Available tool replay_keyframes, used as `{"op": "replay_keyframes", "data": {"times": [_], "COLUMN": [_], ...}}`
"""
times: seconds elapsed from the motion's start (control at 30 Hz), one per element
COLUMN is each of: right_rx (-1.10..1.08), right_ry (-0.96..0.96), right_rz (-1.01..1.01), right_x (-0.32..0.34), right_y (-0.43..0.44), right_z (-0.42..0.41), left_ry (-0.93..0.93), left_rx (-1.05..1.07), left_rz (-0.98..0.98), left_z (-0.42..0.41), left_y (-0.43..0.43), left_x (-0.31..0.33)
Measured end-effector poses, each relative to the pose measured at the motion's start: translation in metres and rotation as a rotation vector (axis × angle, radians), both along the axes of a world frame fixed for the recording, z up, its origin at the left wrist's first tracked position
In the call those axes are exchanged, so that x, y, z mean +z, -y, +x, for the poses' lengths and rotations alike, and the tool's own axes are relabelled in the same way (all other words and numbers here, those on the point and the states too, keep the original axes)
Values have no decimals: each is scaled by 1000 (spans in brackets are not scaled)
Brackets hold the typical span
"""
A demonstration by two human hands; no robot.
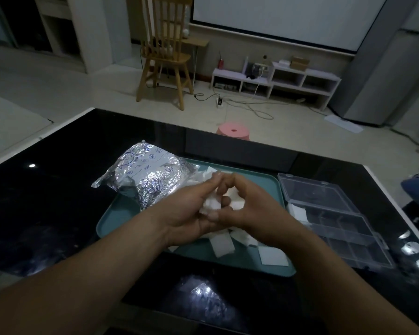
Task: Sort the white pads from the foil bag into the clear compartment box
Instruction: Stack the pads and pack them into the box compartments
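Forearms come in low over a glossy black table (58, 213) that bounces back the ceiling light. Both hands meet above a smooth teal tray (111, 221): the left hand (191, 209) and right hand (249, 201) each have fingers curled round one small bunch of white pads (212, 204), fingertips nearly touching on top. Can't tell if that's squaring a stack or peeling pads apart.

More loose pads (221, 245) lie on the tray under the wrists. They're flat, soft squares that look cottony.

Just right of the tray sits the clear compartment box (336, 226), hard see-through plastic with its lid flipped back. Only one cell at its left end shows white (299, 211); the rest look unfilled, so I'd call this early days.

Further back, the crinkly silver foil bag (150, 177) lies over the tray's far-left corner and looks plump, so probably plenty left. Past the table are a pink stool (233, 131) and a wooden chair (165, 56).
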State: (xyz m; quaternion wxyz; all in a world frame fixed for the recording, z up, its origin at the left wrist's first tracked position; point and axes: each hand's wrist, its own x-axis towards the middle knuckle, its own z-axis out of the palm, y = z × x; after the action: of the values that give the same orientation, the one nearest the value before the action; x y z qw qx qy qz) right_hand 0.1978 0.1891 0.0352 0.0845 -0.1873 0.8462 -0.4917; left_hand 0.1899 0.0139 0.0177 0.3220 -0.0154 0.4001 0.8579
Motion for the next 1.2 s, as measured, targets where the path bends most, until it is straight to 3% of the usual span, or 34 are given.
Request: {"op": "replay_keyframes", "data": {"times": [0.13, 0.23, 0.37, 0.53, 0.73, 1.2], "right_rx": [-353, -557, -442, -421, -467, -423], "right_ry": [-64, -101, -1, 10, -25, -34], "right_rz": [-19, 146, 511, 768, 882, 901], "right_x": [2, -2, -20, -33, -35, -36], "right_y": [-16, -30, -28, -12, -2, 11], "right_z": [-13, -20, -18, -18, -17, -10], "left_ry": [65, 59, 21, -3, -19, -31], "left_rx": [243, 316, 321, 331, 276, 255], "left_rz": [-119, -159, -230, -344, -482, -534], "left_z": [-11, -17, -17, -17, -12, -13], "left_y": [5, 12, 11, 4, -2, -11], "left_x": [0, 0, -3, -5, -14, -16]}}
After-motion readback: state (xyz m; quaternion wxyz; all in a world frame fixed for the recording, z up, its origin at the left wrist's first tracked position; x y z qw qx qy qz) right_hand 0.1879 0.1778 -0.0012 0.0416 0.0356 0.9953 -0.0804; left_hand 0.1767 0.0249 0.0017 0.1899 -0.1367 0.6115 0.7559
